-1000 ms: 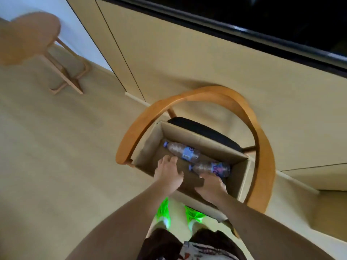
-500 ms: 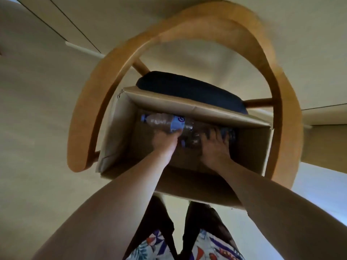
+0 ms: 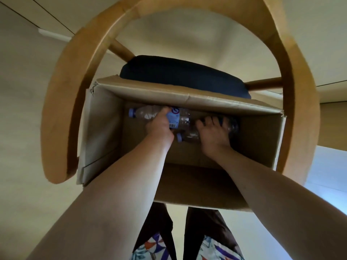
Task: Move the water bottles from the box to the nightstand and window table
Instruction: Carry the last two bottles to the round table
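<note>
An open cardboard box (image 3: 105, 126) sits on a chair seat, seen from straight above. Two clear water bottles with blue caps lie on its bottom. My left hand (image 3: 159, 126) is wrapped around the far bottle (image 3: 148, 114), whose cap points left and whose blue label shows beside my fingers. Over the near bottle (image 3: 189, 136) my right hand (image 3: 214, 134) is closed; its cap sticks out to the left and its base shows past my fingers on the right. Both forearms reach down into the box.
The wooden chair's curved backrest and arms (image 3: 62, 102) ring the box closely. Its dark seat cushion (image 3: 184, 76) shows behind the box's far wall. Pale wooden floor lies to the left, and beige panelled walls stand beyond the chair. My legs are below the box.
My head has dropped much closer over the box. Both hands went from hovering at the box's near side to reaching deep inside and closing on the two bottles.
</note>
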Available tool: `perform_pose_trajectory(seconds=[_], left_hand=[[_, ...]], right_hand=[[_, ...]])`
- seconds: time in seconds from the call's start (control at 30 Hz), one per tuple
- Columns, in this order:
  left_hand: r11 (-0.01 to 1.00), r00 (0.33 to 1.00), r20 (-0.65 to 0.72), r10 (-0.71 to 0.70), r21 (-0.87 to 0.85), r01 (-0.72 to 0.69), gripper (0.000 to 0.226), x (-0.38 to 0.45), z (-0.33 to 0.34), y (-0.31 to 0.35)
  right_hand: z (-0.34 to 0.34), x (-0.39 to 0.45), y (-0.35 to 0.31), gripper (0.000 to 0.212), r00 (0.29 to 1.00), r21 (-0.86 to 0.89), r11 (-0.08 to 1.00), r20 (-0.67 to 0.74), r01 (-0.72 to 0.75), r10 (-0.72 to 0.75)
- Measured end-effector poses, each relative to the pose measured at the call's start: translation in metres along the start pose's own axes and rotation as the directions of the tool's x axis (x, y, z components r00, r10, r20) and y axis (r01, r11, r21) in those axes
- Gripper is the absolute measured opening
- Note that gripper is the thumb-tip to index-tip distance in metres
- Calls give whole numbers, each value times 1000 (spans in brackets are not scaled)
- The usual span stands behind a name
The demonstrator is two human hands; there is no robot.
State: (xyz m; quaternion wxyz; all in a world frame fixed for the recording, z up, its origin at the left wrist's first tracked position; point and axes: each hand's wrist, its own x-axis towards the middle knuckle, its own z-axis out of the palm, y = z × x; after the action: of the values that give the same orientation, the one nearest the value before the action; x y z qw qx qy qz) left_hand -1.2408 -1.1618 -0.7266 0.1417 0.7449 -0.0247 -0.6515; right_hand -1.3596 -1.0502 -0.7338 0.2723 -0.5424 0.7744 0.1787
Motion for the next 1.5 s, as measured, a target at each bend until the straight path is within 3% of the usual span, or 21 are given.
perform_pose_trajectory(seconds=[0.23,0.3,0.4,0.47,0.6,0.83,0.97,1.23,1.4,1.5], left_hand=[[999,999,44,-13,48,11,55,-6,-22,3],[997,997,64,-46,72,42,46,-14,-30,4],[990,993,96,-65,135,52,15,-30,-44,5],[985,992,108,-58,169,40,15,-41,-55,5],[966,990,144,3,257,-40,23,-72,-72,11],[900,969,233,87,399,-176,48,-137,-96,20],[814,941,323,102,516,-266,50,-182,-103,37],[689,721,684,113,469,-553,32,-273,-64,94],[555,583,809,71,453,-697,23,-333,-25,104],[470,501,865,37,427,-773,27,-370,-3,90]], right_hand=[[4,-20,1,66,965,165,982,260,-86,41],[10,-35,-2,74,940,221,966,336,-130,49],[16,-58,-11,88,915,280,942,398,-184,61],[13,-69,-12,96,904,332,917,424,-221,64],[-4,-88,-12,98,905,402,881,419,-251,67],[-62,-118,-13,75,936,571,760,322,-312,143],[-103,-136,-11,66,947,690,651,263,-318,183],[-190,-181,4,48,939,917,340,87,-206,333],[-237,-231,26,35,838,989,145,-45,-41,544],[-255,-274,43,51,750,998,63,-58,22,659]])
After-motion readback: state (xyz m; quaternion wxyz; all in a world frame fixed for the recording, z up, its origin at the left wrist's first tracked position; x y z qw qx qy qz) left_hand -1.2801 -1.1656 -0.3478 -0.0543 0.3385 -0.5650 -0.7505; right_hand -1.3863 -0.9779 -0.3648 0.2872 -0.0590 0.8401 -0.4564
